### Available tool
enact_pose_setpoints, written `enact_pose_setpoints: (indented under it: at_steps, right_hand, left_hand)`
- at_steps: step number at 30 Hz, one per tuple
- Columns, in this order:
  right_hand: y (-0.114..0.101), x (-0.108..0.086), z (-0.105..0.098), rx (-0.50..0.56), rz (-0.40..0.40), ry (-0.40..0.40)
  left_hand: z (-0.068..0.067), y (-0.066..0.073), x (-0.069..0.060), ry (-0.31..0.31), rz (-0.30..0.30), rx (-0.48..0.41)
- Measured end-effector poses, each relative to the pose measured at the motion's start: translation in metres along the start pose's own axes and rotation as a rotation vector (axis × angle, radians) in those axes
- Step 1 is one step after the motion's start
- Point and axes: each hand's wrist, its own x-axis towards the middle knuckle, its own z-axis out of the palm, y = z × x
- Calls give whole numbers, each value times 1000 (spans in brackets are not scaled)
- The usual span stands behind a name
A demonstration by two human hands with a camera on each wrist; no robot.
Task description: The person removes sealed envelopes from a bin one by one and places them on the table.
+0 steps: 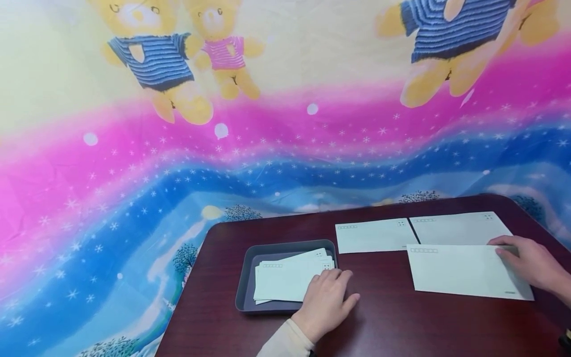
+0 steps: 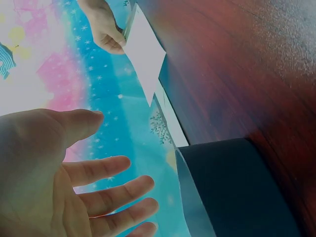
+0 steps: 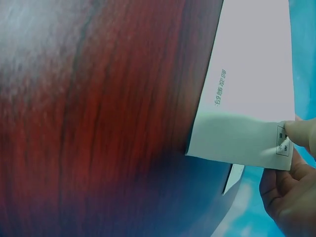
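At the right of the head view my right hand (image 1: 533, 263) holds a white envelope (image 1: 468, 272) by its upper right corner. The right wrist view shows thumb and fingers pinching that envelope (image 3: 247, 89) at the printed stamp box. My left hand (image 1: 325, 302) is over the right side of a dark grey tray (image 1: 243, 292), its fingers hiding part of the white envelopes (image 1: 285, 280) piled there. In the left wrist view the left hand (image 2: 64, 163) has its fingers spread, and no object is in it.
Two more white envelopes, one on the left (image 1: 372, 235) and one on the right (image 1: 459, 228), lie side by side near the far edge of the dark red-brown table (image 1: 374, 327). Behind the table hangs a colourful cloth (image 1: 285, 124) printed with bears and snowflakes.
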Motion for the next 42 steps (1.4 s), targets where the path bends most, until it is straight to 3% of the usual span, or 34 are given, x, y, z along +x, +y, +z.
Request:
enact_pose_setpoints:
  at_steps: [9,25,36,42]
  right_hand:
    - [5,2,-4,-40,3,24]
    - [33,7,-2,-85,10,83]
    - [37,14,-5,-89,19,46]
    - [40,21,-3,-115,-1,32]
  left_hand:
    - [1,8,3,18,26,11]
    - [3,23,6,2,66,27]
    - [8,35,9,-37,80,28]
    - [10,39,9,-20,95,52]
